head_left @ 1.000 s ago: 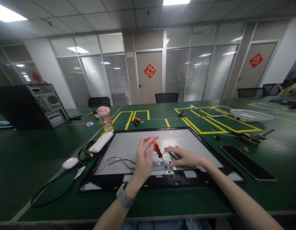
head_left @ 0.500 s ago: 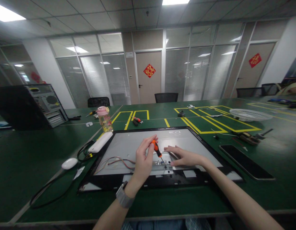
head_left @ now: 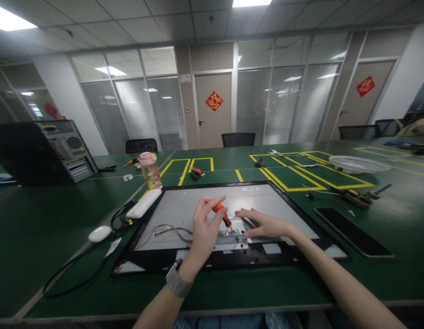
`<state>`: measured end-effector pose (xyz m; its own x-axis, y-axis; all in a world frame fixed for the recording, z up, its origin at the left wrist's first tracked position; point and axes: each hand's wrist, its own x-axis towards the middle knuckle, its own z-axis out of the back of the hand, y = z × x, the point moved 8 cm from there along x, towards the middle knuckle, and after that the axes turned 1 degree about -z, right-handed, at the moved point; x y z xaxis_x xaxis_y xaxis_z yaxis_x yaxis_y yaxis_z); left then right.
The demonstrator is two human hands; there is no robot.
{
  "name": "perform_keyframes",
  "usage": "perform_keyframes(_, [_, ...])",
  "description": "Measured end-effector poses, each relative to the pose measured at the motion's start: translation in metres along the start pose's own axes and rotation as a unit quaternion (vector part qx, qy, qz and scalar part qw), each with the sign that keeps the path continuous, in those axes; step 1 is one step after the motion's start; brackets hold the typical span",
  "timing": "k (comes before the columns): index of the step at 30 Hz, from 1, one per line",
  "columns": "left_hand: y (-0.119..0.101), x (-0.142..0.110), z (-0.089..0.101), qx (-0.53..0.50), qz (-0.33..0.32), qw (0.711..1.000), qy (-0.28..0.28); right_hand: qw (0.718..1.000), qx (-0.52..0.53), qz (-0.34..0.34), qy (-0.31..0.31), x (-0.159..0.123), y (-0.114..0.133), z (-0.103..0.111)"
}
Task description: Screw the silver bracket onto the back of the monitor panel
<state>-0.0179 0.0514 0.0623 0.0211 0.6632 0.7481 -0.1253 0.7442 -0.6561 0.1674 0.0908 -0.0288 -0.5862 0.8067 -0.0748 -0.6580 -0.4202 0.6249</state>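
My left hand (head_left: 205, 224), with a watch (head_left: 178, 281) on the wrist, grips the orange handle of a screwdriver (head_left: 227, 220). The screwdriver leans, its tip down at small parts on a circuit board (head_left: 230, 233) near the lower middle of a display panel (head_left: 184, 201). That panel lies flat, with a grey metal back and a black frame. Just right of the tip, my right hand (head_left: 263, 224) rests on the panel, fingers spread and holding nothing. Thin coloured wires (head_left: 174, 230) run left from the board, partly hidden behind my left hand.
Left of the panel stand a pink-lidded bottle (head_left: 150, 171), a white power strip (head_left: 145, 204), a white mouse (head_left: 99, 234) and black cables. A computer case (head_left: 43, 153) is farther left. A phone (head_left: 352, 231) and a tool (head_left: 356, 197) lie right; a red-black tool (head_left: 195, 172) lies behind.
The fingers of my left hand have shifted around the screwdriver handle, with the index finger now stretched over its top. My right hand has stayed in place.
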Motion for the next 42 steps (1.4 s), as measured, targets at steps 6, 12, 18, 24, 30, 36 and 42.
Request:
perform_keyframes(6, [-0.0006, -0.0015, -0.0080, -0.043, 0.024, 0.998, 0.050, 1.000, -0.004, 0.005, -0.001, -0.0008, 0.0025, 0.0002])
perform_keyframes(12, [-0.0028, -0.0002, -0.0005, 0.001, 0.000, 1.000, 0.005, 1.000, -0.007, 0.002, -0.002, -0.0008, 0.0041, 0.0013])
perform_keyframes(18, [-0.0011, -0.0011, -0.0072, -0.045, 0.028, 0.998, 0.044, 1.000, -0.007, 0.009, -0.001, -0.0008, 0.0004, -0.0003])
perform_keyframes(24, [-0.0014, -0.0009, -0.0036, -0.001, 0.001, 1.000, 0.014, 1.000, 0.001, 0.011, -0.001, -0.0003, -0.0012, -0.0003])
perform_keyframes(30, [0.0047, -0.0029, -0.0087, -0.059, 0.057, 0.995, 0.048, 1.000, -0.003, 0.002, -0.002, -0.0008, 0.0026, 0.0013])
perform_keyframes(36, [0.0000, -0.0009, -0.0028, 0.009, 0.009, 1.000, 0.009, 1.000, -0.003, 0.002, -0.001, -0.0015, 0.0044, 0.0013])
perform_keyframes(42, [-0.0010, -0.0008, -0.0052, -0.023, 0.023, 0.999, 0.024, 1.000, -0.002, 0.000, 0.000, -0.0012, 0.0024, 0.0009])
